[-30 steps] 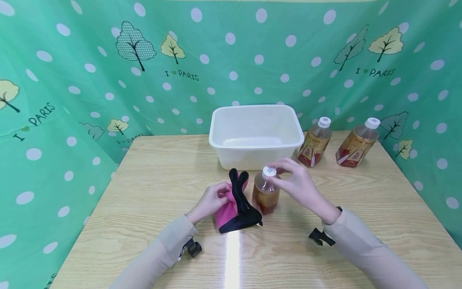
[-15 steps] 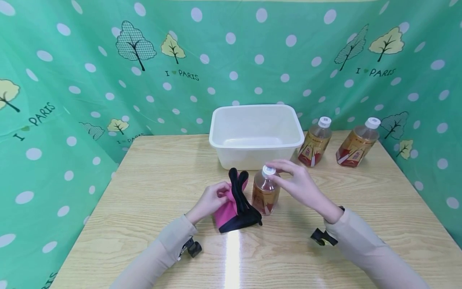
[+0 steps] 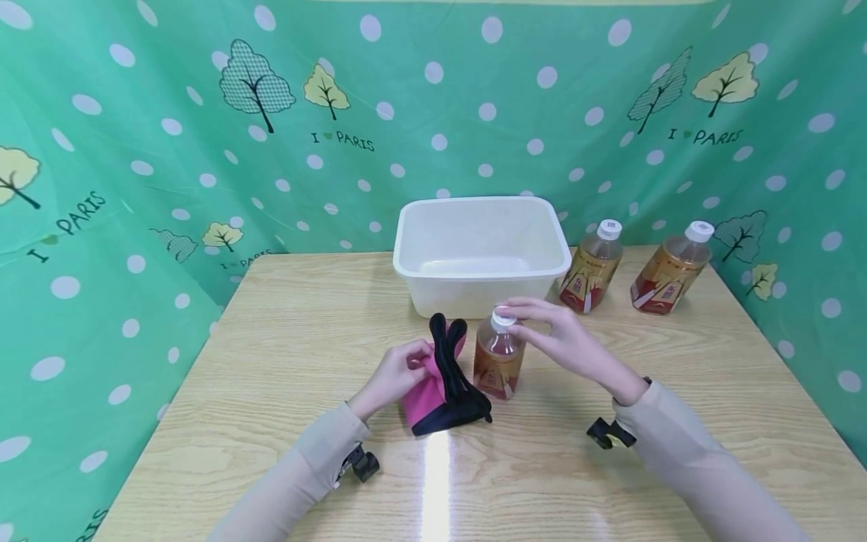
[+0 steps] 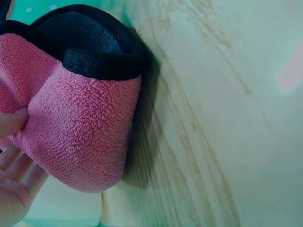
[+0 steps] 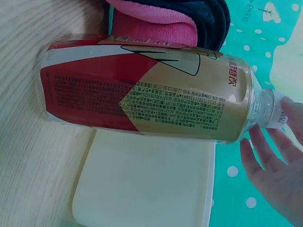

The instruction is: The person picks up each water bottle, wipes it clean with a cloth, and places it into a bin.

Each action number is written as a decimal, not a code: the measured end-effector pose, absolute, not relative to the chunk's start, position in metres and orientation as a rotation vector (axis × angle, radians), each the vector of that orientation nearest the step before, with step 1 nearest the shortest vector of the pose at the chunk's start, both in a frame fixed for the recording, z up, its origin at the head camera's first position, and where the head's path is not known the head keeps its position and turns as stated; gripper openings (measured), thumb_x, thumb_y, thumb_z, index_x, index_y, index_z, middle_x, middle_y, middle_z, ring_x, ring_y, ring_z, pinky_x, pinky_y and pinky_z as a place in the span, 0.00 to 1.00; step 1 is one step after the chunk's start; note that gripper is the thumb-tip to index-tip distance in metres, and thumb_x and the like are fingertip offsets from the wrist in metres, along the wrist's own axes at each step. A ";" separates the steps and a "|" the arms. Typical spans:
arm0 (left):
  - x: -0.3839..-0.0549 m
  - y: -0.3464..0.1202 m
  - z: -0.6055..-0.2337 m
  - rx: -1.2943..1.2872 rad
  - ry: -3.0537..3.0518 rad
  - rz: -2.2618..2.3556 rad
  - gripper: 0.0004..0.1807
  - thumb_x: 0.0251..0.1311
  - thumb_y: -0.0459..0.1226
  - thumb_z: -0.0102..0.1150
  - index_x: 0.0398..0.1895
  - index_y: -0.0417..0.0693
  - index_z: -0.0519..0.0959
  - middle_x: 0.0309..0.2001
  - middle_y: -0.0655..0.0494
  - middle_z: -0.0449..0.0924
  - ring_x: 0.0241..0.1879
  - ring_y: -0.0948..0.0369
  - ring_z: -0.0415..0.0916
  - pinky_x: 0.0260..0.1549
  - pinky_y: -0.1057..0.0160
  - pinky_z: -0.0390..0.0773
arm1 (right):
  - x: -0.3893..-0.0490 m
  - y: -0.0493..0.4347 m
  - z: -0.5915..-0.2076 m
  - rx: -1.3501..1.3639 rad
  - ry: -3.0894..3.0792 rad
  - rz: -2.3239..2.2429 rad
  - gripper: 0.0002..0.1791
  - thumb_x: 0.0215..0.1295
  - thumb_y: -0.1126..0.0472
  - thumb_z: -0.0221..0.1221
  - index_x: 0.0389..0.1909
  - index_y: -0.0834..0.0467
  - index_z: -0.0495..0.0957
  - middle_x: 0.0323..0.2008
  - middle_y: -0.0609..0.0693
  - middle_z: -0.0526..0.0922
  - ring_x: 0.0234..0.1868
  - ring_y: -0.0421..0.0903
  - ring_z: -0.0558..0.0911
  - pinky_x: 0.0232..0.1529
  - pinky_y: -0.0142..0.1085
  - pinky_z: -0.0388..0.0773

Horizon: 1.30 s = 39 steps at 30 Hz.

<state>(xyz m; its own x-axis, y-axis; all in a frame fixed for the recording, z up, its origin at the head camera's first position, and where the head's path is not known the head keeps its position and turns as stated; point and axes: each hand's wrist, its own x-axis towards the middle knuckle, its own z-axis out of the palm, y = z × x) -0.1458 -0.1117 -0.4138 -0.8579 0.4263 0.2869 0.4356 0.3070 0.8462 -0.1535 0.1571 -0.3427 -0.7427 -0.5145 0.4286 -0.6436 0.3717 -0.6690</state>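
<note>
My right hand (image 3: pixel 565 339) pinches the white cap of a plastic drink bottle (image 3: pixel 497 367) with a red and gold label. The bottle stands upright, amber liquid inside; whether its base touches the table I cannot tell. In the right wrist view the label of the bottle (image 5: pixel 142 90) is plainly seen, fingertips at cap and neck. Just left of it, my left hand (image 3: pixel 398 374) pinches a pink fleece item (image 4: pixel 85 127), soft and pouch-like with wide black trim and a dark lining. Thumb and fingers press into a fold of the fleece. Its exact kind is unclear.
Behind both hands stands a white plastic tub (image 3: pixel 477 290). Two more drink bottles, one nearer the tub (image 3: pixel 589 275) and one farther right (image 3: pixel 669 275), stand at the table's back right. A green dotted cloth (image 3: pixel 433 135) hangs behind the wooden table (image 3: pixel 291 324).
The bottle has turned a little and shifted slightly away from me, with the right hand moving along on its cap. The left hand and the fleece item have barely moved.
</note>
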 end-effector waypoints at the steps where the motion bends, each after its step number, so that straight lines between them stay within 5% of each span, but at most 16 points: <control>1: -0.147 -0.112 -0.417 -0.827 -2.536 -1.651 0.09 0.42 0.15 0.49 0.27 0.32 0.72 0.36 0.37 0.78 0.37 0.52 0.76 0.36 0.62 0.78 | -0.154 0.158 -0.342 1.061 -2.485 1.321 0.16 0.55 0.69 0.56 0.46 0.64 0.76 0.49 0.57 0.76 0.53 0.51 0.72 0.50 0.41 0.71; 12: -0.151 -0.111 -0.422 -0.787 -2.534 -1.679 0.09 0.44 0.17 0.51 0.28 0.33 0.73 0.39 0.39 0.78 0.38 0.51 0.76 0.38 0.64 0.77 | -0.158 0.162 -0.340 1.034 -2.581 1.367 0.15 0.58 0.67 0.54 0.48 0.61 0.76 0.52 0.55 0.74 0.52 0.49 0.73 0.49 0.39 0.72; 24: -0.141 -0.097 -0.383 -0.800 -2.491 -1.649 0.07 0.44 0.16 0.50 0.26 0.30 0.72 0.35 0.36 0.77 0.35 0.51 0.75 0.36 0.63 0.78 | -0.156 0.160 -0.342 0.945 -2.577 1.401 0.15 0.56 0.65 0.57 0.45 0.61 0.77 0.48 0.55 0.76 0.50 0.48 0.74 0.45 0.38 0.75; 31: -0.152 -0.093 -0.398 -0.810 -2.424 -1.663 0.08 0.44 0.18 0.53 0.27 0.35 0.74 0.36 0.41 0.78 0.35 0.54 0.76 0.35 0.63 0.78 | -0.156 0.161 -0.343 0.871 -2.604 1.486 0.15 0.56 0.62 0.57 0.46 0.60 0.77 0.48 0.54 0.77 0.51 0.48 0.73 0.47 0.38 0.74; 39: -0.146 -0.082 -0.382 -0.804 -2.404 -1.709 0.07 0.45 0.18 0.52 0.27 0.31 0.74 0.39 0.37 0.77 0.36 0.49 0.77 0.36 0.60 0.78 | -0.158 0.161 -0.344 0.823 -2.579 1.647 0.16 0.56 0.61 0.57 0.46 0.59 0.77 0.47 0.52 0.78 0.49 0.43 0.75 0.44 0.30 0.74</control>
<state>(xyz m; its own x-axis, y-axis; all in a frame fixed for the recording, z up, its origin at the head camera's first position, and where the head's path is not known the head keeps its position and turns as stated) -0.1457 -0.0823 -0.3824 -0.8584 0.3659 0.3596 0.4598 0.2379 0.8556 -0.1577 0.1608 -0.3441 -0.8647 -0.4369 0.2477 -0.4085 0.3251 -0.8529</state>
